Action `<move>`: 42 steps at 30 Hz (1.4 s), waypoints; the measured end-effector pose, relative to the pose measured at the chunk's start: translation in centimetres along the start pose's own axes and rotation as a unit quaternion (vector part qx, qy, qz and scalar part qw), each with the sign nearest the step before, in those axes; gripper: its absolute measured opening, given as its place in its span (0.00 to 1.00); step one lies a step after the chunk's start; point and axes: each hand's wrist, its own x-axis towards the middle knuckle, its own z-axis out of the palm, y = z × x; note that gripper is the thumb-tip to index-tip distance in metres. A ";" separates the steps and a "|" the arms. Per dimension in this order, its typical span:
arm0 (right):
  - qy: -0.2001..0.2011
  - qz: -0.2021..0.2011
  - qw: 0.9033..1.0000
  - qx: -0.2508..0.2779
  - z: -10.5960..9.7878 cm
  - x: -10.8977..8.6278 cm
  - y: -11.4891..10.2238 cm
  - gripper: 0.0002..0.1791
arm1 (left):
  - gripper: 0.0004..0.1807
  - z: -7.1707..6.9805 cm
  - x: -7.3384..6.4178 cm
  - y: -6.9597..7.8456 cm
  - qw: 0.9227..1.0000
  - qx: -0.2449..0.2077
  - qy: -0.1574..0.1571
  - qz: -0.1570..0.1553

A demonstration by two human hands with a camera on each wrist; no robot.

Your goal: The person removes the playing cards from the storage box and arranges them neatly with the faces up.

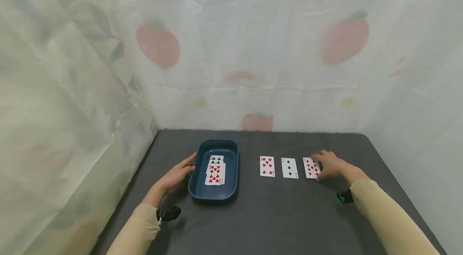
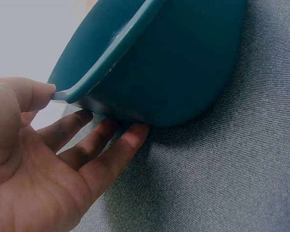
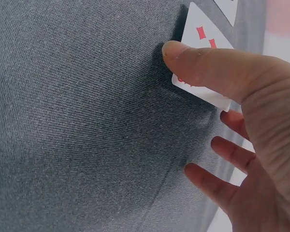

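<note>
My left hand (image 1: pixel 175 176) is at the left side of a dark blue tray (image 1: pixel 213 194). In the left wrist view its thumb is on the rim and its fingertips touch the outside lower down. Inside the tray lie overlapping playing cards, with a hearts card (image 1: pixel 215 173) on top and a clubs card (image 1: pixel 216 160) partly showing. My right hand (image 1: pixel 334 166) pinches a diamonds card (image 1: pixel 310 167) at its right side, the thumb across its face (image 3: pixel 195 41). Part of that card is hidden by the hand.
To the left of the diamonds card, a spades card (image 1: pixel 289 167) and a hearts card (image 1: pixel 267 166) lie face up in a row. The dark grey table (image 1: pixel 267 219) meets a hanging fruit-print sheet (image 1: pixel 231 58) behind and at the sides.
</note>
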 end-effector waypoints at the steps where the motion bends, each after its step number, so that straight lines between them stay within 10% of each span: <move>1: -0.002 0.001 1.000 0.001 0.0 0.0 0.0 0.46 | 0.33 0.0 0.0 0.0 1.000 -0.001 0.001 -0.001; 32: -0.012 0.025 1.000 0.008 0.2 0.0 -0.2 0.50 | 0.33 -0.1 0.3 -0.1 1.000 0.010 0.003 0.003; 42: 0.094 -0.075 0.992 -0.031 -1.3 2.7 -7.1 0.43 | 0.33 -0.2 -0.2 -0.2 1.000 0.020 0.009 0.003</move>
